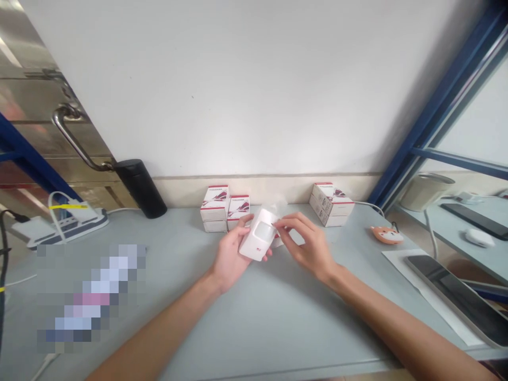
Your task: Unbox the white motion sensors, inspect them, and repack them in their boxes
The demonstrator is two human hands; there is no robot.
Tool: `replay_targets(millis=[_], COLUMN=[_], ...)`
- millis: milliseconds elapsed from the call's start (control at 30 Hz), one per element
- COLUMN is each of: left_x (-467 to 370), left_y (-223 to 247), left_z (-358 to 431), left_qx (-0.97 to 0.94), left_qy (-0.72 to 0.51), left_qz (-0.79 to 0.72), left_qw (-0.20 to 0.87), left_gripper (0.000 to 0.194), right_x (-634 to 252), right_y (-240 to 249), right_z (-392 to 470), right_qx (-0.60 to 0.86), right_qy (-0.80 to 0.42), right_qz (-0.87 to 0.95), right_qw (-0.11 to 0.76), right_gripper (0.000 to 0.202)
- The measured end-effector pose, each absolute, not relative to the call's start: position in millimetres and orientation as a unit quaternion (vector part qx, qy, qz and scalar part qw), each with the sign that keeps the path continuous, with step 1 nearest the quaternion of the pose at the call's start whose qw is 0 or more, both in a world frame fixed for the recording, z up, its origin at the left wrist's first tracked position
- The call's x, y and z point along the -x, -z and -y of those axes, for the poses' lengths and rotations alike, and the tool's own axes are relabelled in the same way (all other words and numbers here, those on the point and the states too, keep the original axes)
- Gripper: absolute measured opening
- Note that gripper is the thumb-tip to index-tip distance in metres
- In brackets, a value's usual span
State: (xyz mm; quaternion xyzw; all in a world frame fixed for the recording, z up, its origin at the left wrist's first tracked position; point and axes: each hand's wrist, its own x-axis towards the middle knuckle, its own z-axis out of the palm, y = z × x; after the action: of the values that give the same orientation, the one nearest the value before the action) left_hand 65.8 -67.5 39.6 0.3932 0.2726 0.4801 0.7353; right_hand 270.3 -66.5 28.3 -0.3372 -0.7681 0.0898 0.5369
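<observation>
A white motion sensor (259, 237) with a pale curved lens window and a small red mark is held tilted over the table. My left hand (233, 253) wraps round it from the left, with fingertips showing at its lower right side. My right hand (307, 244) is closed in a pinch at the sensor's upper right edge; what lies between its fingertips is too small to make out. Something thin and see-through, like plastic film (280, 202), shows just above the sensor's top end. A pale piece partly hidden behind the hands cannot be made out.
Red-and-white boxes (215, 207) stand behind my left hand, and more boxes (332, 203) at the right. A black cylinder (141, 188) and a power strip (71, 225) are leftward. An orange case (387, 234) and a dark phone-like slab (456, 296) lie rightward, beside a mirror.
</observation>
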Motion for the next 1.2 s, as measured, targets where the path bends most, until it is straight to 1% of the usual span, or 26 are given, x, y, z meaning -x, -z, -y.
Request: replay_targets(millis=[67, 133, 300, 433, 500, 533, 567, 600, 667, 733, 833, 933, 1033, 1133, 1200], left_x=[-66.1, -67.3, -71.2, -71.5, -71.3, -71.3, -71.3, -71.2, -71.1, -71.0, -72.2, -76.5, -81.9, -84.3, -84.1], left_y=[-40.6, -40.5, -37.3, -38.2, -40.1, -41.1, -41.8, -42.2, -41.8, -39.8, -34.6, -27.0, -17.3, -10.0, -9.4], left_z=[68.0, 68.9, 70.4, 69.4, 69.5, 69.8, 70.4, 71.1, 72.7, 74.4, 77.0, 79.8, 81.2, 81.0, 81.9], left_qx=[-0.406, -0.421, -0.414, -0.426, -0.442, -0.45, -0.457, -0.464, -0.479, -0.49, -0.508, -0.559, -0.618, -0.671, -0.688], left_qy=[-0.482, -0.481, -0.463, -0.461, -0.472, -0.478, -0.481, -0.48, -0.469, -0.459, -0.453, -0.428, -0.414, -0.402, -0.384], left_qz=[-0.272, -0.279, -0.292, -0.297, -0.304, -0.307, -0.311, -0.315, -0.326, -0.335, -0.33, -0.321, -0.294, -0.277, -0.276], left_qw=[0.727, 0.717, 0.727, 0.72, 0.699, 0.689, 0.681, 0.675, 0.666, 0.661, 0.655, 0.634, 0.6, 0.558, 0.551], left_gripper=[0.033, 0.032, 0.041, 0.044, 0.043, 0.043, 0.044, 0.046, 0.051, 0.051, 0.047, 0.045, 0.046, 0.039, 0.034], right_x=[-270.1, -270.4, -271.8, -271.3, -269.2, -267.4, -265.4, -263.2, -260.2, -261.9, -278.6, -306.6, -329.7, -338.8, -339.6], right_y=[-27.6, -26.9, -22.1, -23.1, -25.7, -26.8, -27.6, -27.9, -27.9, -28.6, -35.3, -46.1, -53.0, -54.4, -54.8], right_z=[67.6, 69.0, 69.8, 70.1, 71.6, 72.4, 73.1, 73.5, 72.8, 69.9, 61.6, 50.1, 40.1, 35.9, 36.4], right_qx=[0.342, 0.338, 0.288, 0.271, 0.283, 0.3, 0.319, 0.334, 0.351, 0.364, 0.366, 0.343, 0.336, 0.343, 0.343], right_qy=[-0.096, -0.089, -0.039, -0.04, -0.087, -0.134, -0.197, -0.272, -0.418, -0.52, -0.584, -0.577, -0.568, -0.565, -0.569], right_qz=[0.765, 0.766, 0.795, 0.802, 0.79, 0.774, 0.751, 0.719, 0.645, 0.583, 0.583, 0.664, 0.697, 0.709, 0.712], right_qw=[0.537, 0.54, 0.532, 0.531, 0.537, 0.541, 0.544, 0.546, 0.535, 0.507, 0.43, 0.33, 0.281, 0.245, 0.228], right_gripper=[0.018, 0.02, 0.028, 0.026, 0.02, 0.015, 0.008, 0.005, 0.023, 0.037, 0.049, 0.049, 0.047, 0.046, 0.047])
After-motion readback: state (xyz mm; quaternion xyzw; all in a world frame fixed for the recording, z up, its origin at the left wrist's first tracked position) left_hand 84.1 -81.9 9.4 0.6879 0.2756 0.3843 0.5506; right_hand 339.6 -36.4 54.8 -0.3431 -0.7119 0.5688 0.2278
